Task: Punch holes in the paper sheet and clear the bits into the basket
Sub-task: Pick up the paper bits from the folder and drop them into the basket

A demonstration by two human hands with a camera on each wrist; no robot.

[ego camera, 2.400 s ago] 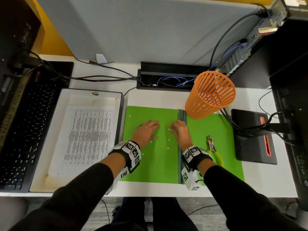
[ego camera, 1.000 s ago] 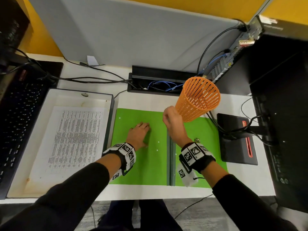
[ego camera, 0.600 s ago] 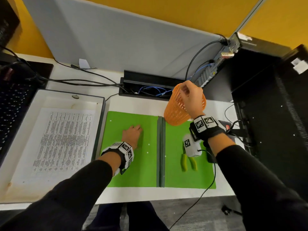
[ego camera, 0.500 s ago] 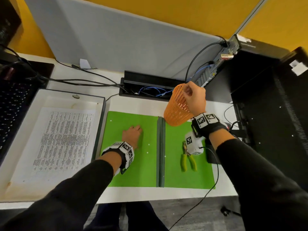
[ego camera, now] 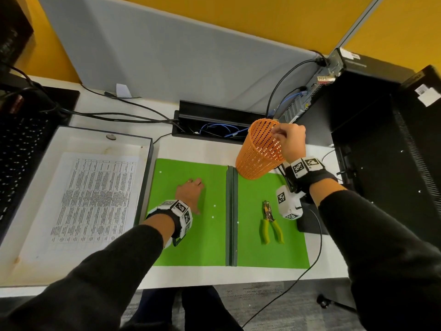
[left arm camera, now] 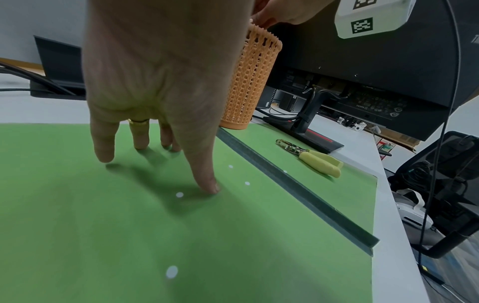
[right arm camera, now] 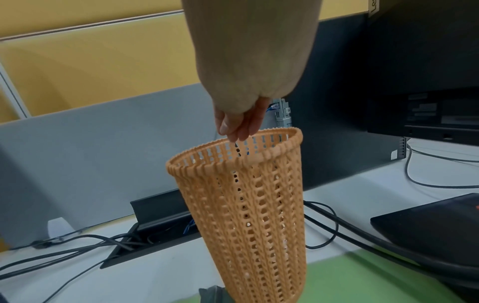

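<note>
The orange mesh basket [ego camera: 260, 151] [left arm camera: 249, 78] [right arm camera: 243, 205] stands at the top right corner of an open green folder [ego camera: 183, 244] [left arm camera: 103, 235]. My right hand [ego camera: 278, 133] [right arm camera: 234, 131] hovers at its rim with thumb and fingertips bunched together, pointing down into the opening; whatever they pinch is hidden. My left hand [ego camera: 194, 194] [left arm camera: 155, 170] rests open on the folder's left half, fingertips touching it. Several white paper bits [ego camera: 214, 206] [left arm camera: 179, 194] lie beside it. The yellow-handled hole punch [ego camera: 270, 223] [left arm camera: 311, 155] lies on the right half.
A printed paper sheet [ego camera: 95, 194] lies in a white tray [ego camera: 83, 142] to the left, beside a black keyboard [ego camera: 21, 158]. A cable box [ego camera: 214, 120] and cables run behind the folder. A monitor stand [left arm camera: 311, 139] and computer case [ego camera: 358, 103] crowd the right.
My right hand left the folder, rose and moved back right to the basket's rim, where its fingertips now point down. The left hand stayed on the folder.
</note>
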